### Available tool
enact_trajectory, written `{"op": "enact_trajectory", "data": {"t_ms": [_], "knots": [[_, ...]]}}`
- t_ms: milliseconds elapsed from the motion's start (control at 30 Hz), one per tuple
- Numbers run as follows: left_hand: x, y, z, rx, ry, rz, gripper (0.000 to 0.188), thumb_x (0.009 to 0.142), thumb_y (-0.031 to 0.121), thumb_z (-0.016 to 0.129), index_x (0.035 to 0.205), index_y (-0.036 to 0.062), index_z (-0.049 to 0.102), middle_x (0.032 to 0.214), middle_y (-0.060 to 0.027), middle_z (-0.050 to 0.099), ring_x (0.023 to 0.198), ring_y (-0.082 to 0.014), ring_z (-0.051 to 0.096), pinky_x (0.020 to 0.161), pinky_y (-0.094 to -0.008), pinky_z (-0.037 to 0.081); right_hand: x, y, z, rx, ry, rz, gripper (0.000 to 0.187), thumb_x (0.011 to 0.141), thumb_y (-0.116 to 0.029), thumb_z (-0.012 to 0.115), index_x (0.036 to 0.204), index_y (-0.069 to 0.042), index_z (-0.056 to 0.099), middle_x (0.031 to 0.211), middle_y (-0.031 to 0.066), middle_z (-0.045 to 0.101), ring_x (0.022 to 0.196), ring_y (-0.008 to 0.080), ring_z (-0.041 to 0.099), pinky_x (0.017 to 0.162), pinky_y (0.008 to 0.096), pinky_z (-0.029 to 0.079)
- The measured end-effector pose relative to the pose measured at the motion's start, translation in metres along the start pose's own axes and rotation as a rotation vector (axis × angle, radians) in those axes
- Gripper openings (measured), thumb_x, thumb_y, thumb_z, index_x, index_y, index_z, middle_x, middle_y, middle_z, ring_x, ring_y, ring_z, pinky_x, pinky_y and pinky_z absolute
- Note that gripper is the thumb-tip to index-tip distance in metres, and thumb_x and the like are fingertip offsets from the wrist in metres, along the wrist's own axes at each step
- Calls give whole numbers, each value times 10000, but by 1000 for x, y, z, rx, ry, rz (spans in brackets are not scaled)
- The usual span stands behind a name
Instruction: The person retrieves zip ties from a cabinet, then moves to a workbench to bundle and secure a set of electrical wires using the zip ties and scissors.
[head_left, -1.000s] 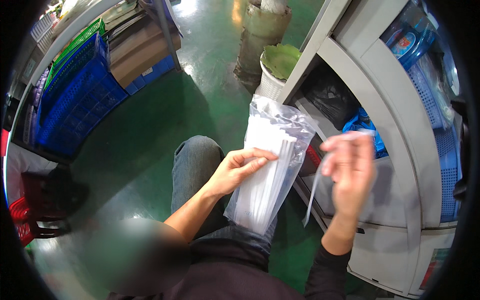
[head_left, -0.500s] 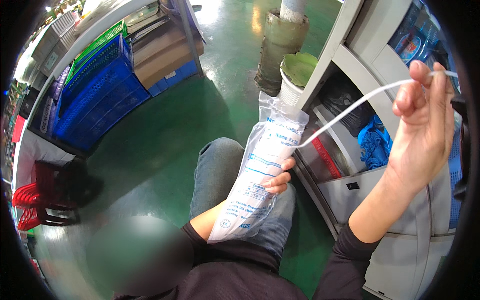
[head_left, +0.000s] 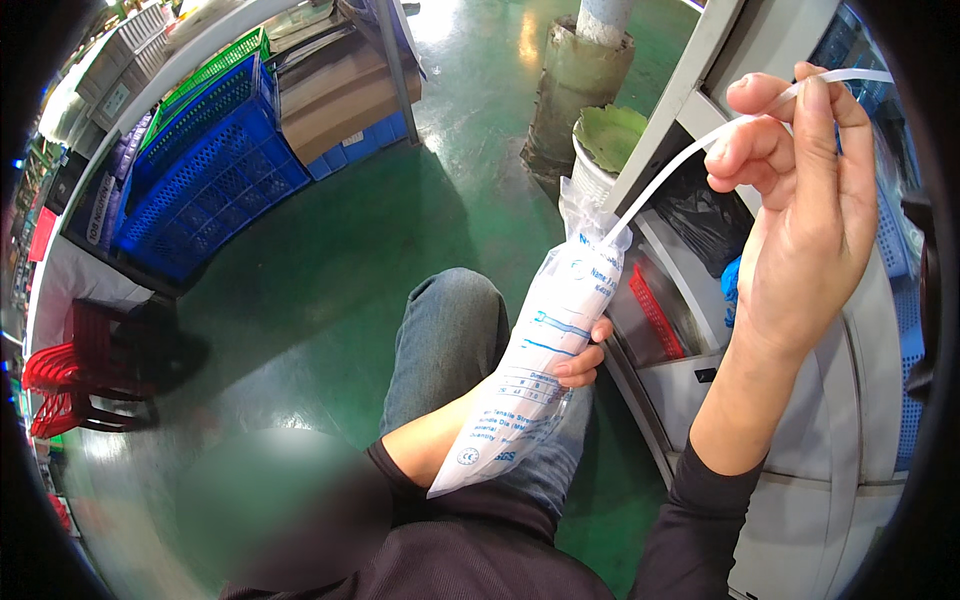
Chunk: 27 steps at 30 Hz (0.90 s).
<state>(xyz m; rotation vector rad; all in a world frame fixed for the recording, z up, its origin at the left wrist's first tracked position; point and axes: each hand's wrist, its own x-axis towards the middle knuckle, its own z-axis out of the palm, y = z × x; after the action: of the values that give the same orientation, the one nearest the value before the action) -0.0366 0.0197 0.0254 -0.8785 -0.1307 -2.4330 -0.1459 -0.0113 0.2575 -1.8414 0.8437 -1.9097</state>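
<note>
A clear plastic bag of white cable ties (head_left: 545, 350), printed in blue, lies slanted over my lap. My left hand (head_left: 582, 362) wraps round it from beneath; only the fingers show at its right edge, and the palm is hidden behind the bag. One long white cable tie (head_left: 662, 178) arcs from the upper end of the bag up to my right hand (head_left: 800, 190). That hand is raised on the right, pinching the tie between thumb and forefinger, while its other fingers are loosely curled. The tie's far tip extends past the fingers to the right.
A grey cabinet (head_left: 675, 378) stands open close on the right, holding a red basket (head_left: 656, 312) and a black bag (head_left: 700, 215). Ahead are a white bin (head_left: 594, 178) and a post (head_left: 575, 95). Blue crates (head_left: 215, 180) and red stools (head_left: 75, 370) are at left.
My right hand has moved up and to the left with the cable tie. The bag's upper end has shifted right and its mouth looks more gathered. My left hand still holds the bag.
</note>
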Motion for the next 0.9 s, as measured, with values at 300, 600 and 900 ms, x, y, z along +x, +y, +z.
{"op": "enact_trajectory", "data": {"t_ms": [300, 600, 900], "knots": [[2, -3, 5, 95, 65, 5, 536, 845, 387, 567, 1121, -29, 370, 658, -104, 485, 525, -148, 432, 529, -242, 364, -8, 0, 14, 91, -55, 79, 199, 957, -177, 453, 1035, 0, 501, 835, 129, 626, 558, 115, 578, 497, 209, 469], [12, 0, 17, 175, 110, 41, 546, 866, 453, 502, 1096, -28, 388, 641, -102, 475, 492, -151, 406, 504, -242, 352, -36, 27, 21, 86, -142, 481, 153, 938, -168, 490, 967, -18, 511, 808, 77, 660, 547, 79, 586, 459, 175, 413], [11, 6, 26, 200, 278, 258, 573, 906, 529, 370, 1057, -21, 418, 643, -117, 474, 475, -175, 418, 475, -259, 357, -67, 35, 11, -178, -472, 744, 223, 794, -113, 673, 974, 11, 626, 862, 70, 547, 615, 80, 539, 513, 219, 458]]}}
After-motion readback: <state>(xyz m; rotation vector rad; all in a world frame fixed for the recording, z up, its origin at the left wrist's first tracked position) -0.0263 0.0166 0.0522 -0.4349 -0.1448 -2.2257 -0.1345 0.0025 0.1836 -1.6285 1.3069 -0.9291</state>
